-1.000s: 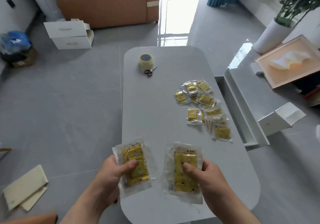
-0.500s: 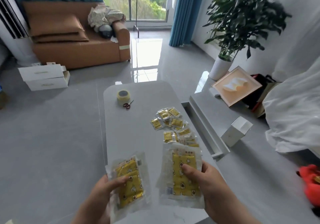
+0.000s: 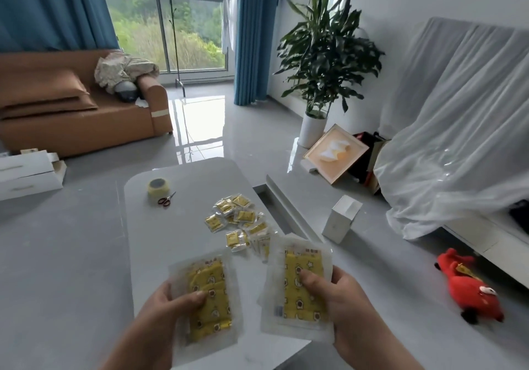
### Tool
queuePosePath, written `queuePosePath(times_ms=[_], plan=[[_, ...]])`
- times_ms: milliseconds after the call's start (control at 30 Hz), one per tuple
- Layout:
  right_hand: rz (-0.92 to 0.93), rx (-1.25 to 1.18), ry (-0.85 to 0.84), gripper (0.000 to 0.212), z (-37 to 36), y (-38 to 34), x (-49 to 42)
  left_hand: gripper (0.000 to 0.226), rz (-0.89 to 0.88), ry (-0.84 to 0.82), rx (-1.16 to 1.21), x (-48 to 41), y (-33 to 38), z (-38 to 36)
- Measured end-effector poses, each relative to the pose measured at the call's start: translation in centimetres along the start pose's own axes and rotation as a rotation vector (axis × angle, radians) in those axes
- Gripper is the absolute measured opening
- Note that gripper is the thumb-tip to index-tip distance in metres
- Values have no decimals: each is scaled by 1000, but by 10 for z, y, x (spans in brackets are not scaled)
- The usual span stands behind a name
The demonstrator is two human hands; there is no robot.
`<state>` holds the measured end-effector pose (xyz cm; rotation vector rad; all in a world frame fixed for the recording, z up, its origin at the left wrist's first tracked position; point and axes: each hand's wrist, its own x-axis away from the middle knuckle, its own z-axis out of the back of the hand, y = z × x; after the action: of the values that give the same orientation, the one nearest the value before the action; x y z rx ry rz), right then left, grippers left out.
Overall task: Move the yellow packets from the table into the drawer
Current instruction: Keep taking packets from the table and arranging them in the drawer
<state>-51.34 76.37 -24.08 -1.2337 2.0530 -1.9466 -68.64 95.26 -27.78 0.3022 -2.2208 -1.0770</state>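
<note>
View raised, packets (image 3: 211, 312) held over table (image 3: 171, 235) edge

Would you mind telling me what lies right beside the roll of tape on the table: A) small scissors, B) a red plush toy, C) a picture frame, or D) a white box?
A: the small scissors lie right next to the roll of tape on the table.

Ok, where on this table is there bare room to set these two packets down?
Bare tabletop runs down the left side, from the tape roll and scissors to your left hand. The right side is crowded with the pile of small yellow packets.
</note>
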Motion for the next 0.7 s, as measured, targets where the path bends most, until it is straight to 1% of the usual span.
queuePosePath(times_ms=[67, 100, 200, 300, 333, 400, 533, 633, 700], plan=[[19, -21, 13, 30, 25, -1, 18, 102, 2, 4, -14, 9, -11, -27], [29, -30, 19, 32, 36, -1, 25, 101, 0, 0, -16, 15, -17, -38], [60, -40, 23, 32, 78, 0, 57, 71, -16, -32, -22, 36, -38, -75], [92, -40, 36, 21, 120, 1, 91, 58, -24, -42, -35, 57, -65, -109], [97, -43, 41, 18, 135, 1, 103, 51, -31, -41, -34, 65, -75, -121], [112, -52, 56, 17, 164, 0, 127, 43, -26, -31, -21, 80, -93, -146], [123, -68, 121, 15, 216, 0, 165, 43, 12, -45, -19, 99, -120, -187], [130, -73, 177, 17, 246, -3, 185, 44, 23, -53, -40, 105, -131, -217], [136, -86, 211, 14, 262, -5, 194, 45, 18, -66, -64, 105, -136, -236]])
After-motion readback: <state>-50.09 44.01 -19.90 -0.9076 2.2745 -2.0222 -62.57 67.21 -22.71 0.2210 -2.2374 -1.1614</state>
